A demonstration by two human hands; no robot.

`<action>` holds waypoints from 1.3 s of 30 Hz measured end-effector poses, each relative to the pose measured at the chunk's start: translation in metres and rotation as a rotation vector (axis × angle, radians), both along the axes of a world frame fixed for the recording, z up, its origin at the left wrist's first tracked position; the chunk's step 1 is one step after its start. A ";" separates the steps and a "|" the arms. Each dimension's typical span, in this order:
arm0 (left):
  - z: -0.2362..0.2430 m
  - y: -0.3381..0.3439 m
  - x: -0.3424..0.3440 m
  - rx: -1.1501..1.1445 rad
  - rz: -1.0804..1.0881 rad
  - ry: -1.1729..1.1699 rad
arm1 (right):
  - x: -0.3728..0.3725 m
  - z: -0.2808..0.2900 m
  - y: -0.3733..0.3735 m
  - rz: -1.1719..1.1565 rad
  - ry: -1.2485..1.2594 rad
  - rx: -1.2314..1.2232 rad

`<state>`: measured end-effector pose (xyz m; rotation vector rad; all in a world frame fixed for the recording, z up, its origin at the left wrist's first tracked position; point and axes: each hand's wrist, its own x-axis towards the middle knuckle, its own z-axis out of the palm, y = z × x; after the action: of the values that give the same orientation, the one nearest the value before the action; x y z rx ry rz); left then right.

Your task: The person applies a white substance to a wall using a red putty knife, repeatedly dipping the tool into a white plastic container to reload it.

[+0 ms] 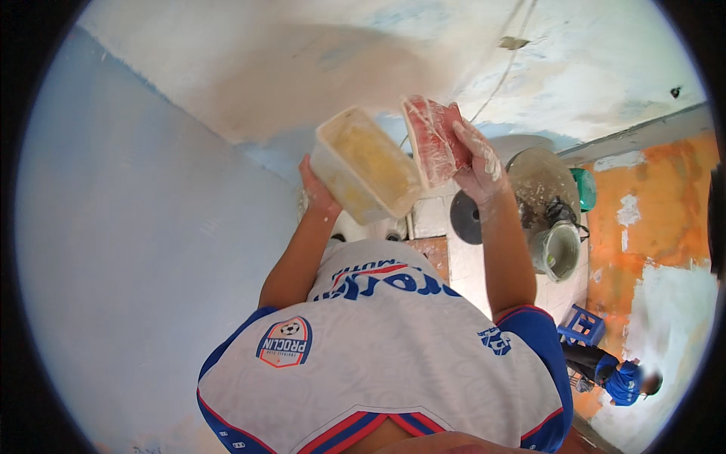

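Observation:
My left hand point(321, 191) is closed around the side of a translucent rectangular plastic tub point(344, 191). The tub tilts so its mouth faces me, and pale yellow residue coats its inside. Beside the tub's right rim, my right hand point(482, 165) grips a wide red putty spreader point(433, 144) smeared with white paste. Its pale edge points toward the tub, very close to the rim; whether they touch I cannot tell. White paste also marks the fingers of my right hand.
A patchy, partly coated wall point(302, 83) rises ahead, and a pale blue wall point(144, 250) stands left. To the right are a round, stained surface point(538, 178), a bucket point(560, 252), a black disc point(466, 216) and a blue stool point(583, 324). Another person point(622, 380) is at lower right.

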<state>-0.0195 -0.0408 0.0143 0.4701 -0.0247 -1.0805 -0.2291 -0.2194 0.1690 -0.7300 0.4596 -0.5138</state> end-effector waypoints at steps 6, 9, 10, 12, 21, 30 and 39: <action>0.008 0.005 -0.050 -0.028 0.137 0.112 | -0.046 0.004 -0.040 -0.093 -0.126 -0.011; 0.001 0.018 -0.072 -0.010 0.232 0.095 | -0.059 0.004 -0.053 -0.174 -0.157 -0.096; -0.002 0.022 -0.081 -0.015 0.248 0.111 | -0.061 0.005 -0.057 -0.187 -0.169 -0.100; -0.003 0.030 -0.096 -0.058 0.301 0.115 | -0.062 0.004 -0.061 -0.203 -0.187 -0.091; 0.029 0.041 -0.121 -0.107 0.457 0.142 | -0.023 -0.007 -0.094 -0.282 -0.253 -0.193; 0.037 0.054 -0.079 -0.053 0.637 0.034 | 0.059 0.066 -0.101 -1.171 0.047 -1.444; 0.064 0.083 0.037 -0.081 0.513 -0.033 | 0.174 0.054 -0.131 -1.277 0.421 -1.763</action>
<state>0.0176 0.0420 0.0778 0.3921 0.0223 -0.5662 -0.0551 -0.3507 0.2234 -2.2574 0.8038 -2.1014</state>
